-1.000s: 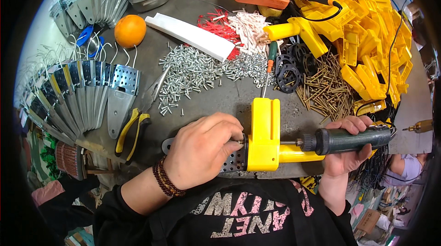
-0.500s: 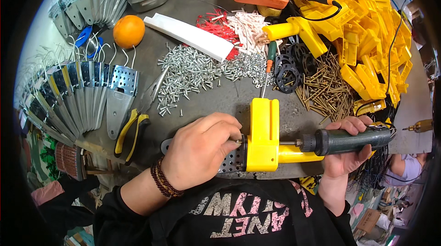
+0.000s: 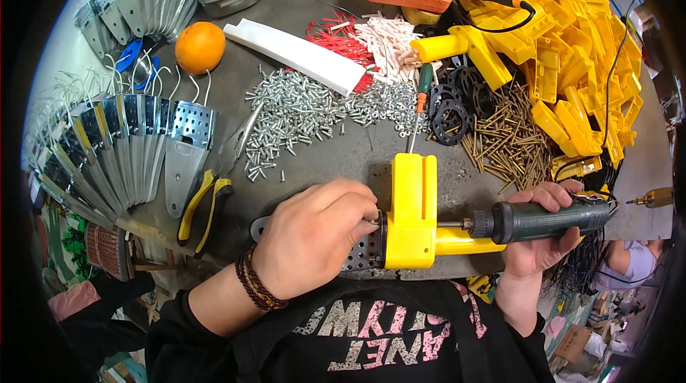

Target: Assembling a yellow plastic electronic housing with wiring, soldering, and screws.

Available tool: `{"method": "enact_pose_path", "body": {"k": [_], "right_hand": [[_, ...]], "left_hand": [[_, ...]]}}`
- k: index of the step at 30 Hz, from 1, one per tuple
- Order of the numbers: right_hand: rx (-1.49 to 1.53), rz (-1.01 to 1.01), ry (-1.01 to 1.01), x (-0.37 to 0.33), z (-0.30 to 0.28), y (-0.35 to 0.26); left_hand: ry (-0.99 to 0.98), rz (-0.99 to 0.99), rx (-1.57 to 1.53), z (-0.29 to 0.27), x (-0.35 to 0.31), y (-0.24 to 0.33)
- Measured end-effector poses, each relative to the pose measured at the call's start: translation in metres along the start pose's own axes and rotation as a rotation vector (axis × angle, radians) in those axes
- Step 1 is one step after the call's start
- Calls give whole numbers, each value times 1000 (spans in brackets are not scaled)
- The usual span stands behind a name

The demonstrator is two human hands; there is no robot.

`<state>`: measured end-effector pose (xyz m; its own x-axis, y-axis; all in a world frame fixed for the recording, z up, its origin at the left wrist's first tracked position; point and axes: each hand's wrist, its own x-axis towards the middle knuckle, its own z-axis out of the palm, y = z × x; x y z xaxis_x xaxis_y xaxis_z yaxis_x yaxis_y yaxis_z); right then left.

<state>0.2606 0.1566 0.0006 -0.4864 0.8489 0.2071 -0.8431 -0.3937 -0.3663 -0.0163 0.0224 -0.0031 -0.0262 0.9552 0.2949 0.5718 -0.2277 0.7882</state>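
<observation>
My right hand (image 3: 532, 256) is wrapped round a dark green electric screwdriver (image 3: 527, 222), lying level. Its thin bit points left and runs into the side of a yellow plastic handle housing (image 3: 411, 215). On the housing's left side is a perforated metal blade piece (image 3: 364, 258), with a thin black ring-like part between the two. My left hand (image 3: 314, 236) covers much of that metal piece. Its thumb and forefinger are pinched together close to the housing, at the end of a small metal part; what exactly they grip is mostly hidden.
Beyond the housing lie piled silver screws (image 3: 289, 111), brass-coloured long screws (image 3: 509, 129), black rings (image 3: 450, 122) and a green-handled screwdriver (image 3: 424, 83). Yellow housings (image 3: 572, 61) heap up at right. Pliers (image 3: 204, 208) and fanned metal blades (image 3: 128, 147) are at left, near an orange (image 3: 200, 48).
The yellow housing and my left hand have shifted very slightly to the right. Both hands keep the same hold, and the electric screwdriver stays against the housing.
</observation>
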Motion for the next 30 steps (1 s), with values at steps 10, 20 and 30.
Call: {"method": "enact_pose_path", "body": {"k": [10, 20, 30], "right_hand": [[-28, 6, -14, 1, 1, -1], [-16, 2, -16, 1, 0, 0], [166, 19, -77, 0, 4, 3]], "left_hand": [[34, 1, 11, 3, -1, -1], [48, -32, -26, 3, 0, 0], [-25, -42, -84, -2, -1, 0]]}}
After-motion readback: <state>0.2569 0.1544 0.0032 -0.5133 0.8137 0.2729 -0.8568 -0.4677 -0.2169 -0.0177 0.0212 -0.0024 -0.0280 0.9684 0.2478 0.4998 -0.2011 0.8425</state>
